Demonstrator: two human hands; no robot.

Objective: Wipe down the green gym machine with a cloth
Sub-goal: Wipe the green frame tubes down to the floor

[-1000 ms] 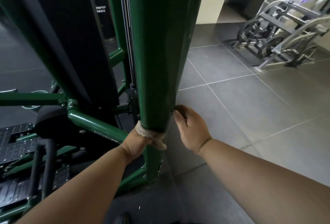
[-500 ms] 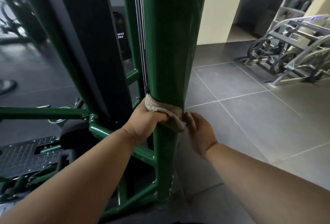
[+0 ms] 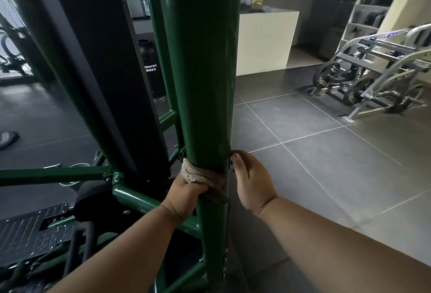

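Note:
The green gym machine's thick upright post (image 3: pixel 205 78) fills the middle of the head view. A beige cloth (image 3: pixel 198 176) is wrapped round the post low down. My left hand (image 3: pixel 186 195) grips the cloth against the post's left and front side. On the post's right side my right hand (image 3: pixel 253 180) has its thumb up along the edge and its fingers curled round behind, where they are hidden. The cloth's darker end (image 3: pixel 218 192) hangs between my two hands.
Green crossbars (image 3: pixel 53 173) and a black weight-stack cover (image 3: pixel 98 59) stand left of the post, with black footplates (image 3: pixel 30 232) below. A silver plate-loaded machine (image 3: pixel 373 73) is at the right, a white counter (image 3: pixel 263 40) behind, and grey floor tiles (image 3: pixel 326 164) lie between.
The cloth and both hands slid up the post from near its base, then eased back down a little. The view has tilted upward, showing more of the room.

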